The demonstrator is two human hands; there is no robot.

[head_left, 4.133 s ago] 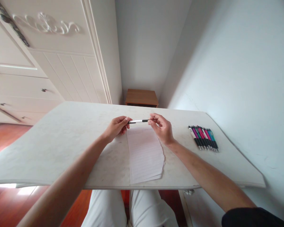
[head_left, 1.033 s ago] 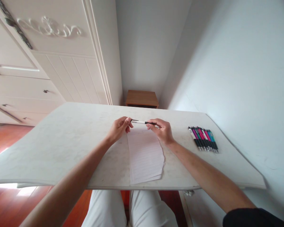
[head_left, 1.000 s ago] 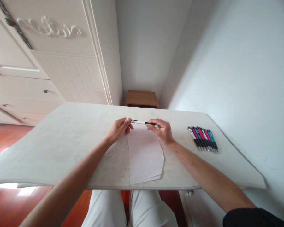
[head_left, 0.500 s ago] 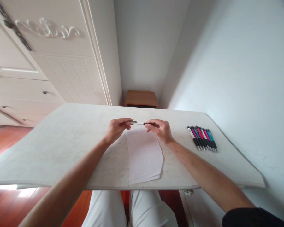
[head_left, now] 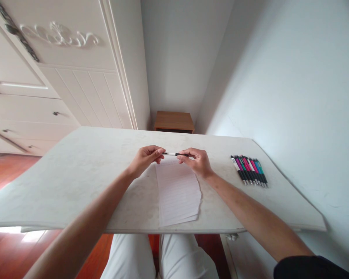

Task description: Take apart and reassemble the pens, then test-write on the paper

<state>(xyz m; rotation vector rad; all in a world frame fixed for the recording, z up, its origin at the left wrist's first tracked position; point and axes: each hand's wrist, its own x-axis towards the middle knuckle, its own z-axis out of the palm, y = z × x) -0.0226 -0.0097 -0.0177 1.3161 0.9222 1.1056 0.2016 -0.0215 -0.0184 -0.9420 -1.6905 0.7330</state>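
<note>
Both hands hold one slim black-and-white pen [head_left: 171, 154] level above the far end of a lined paper sheet [head_left: 177, 192]. My left hand [head_left: 144, 159] pinches the pen's left end with closed fingers. My right hand [head_left: 196, 162] grips the right end, fingers curled round it. Only a short stretch of the pen shows between the two hands. The paper lies on the white table [head_left: 75, 182] straight in front of me, its right edge torn.
A row of several coloured pens [head_left: 249, 169] lies on the table to the right, near the wall. A white wardrobe [head_left: 61, 77] stands at the left, a small wooden stand [head_left: 173, 121] beyond the table. My legs in white trousers [head_left: 159, 257] sit under the near edge.
The hands have drawn closer together along the pen, so less of it shows between them. The pen has sunk slightly toward the paper.
</note>
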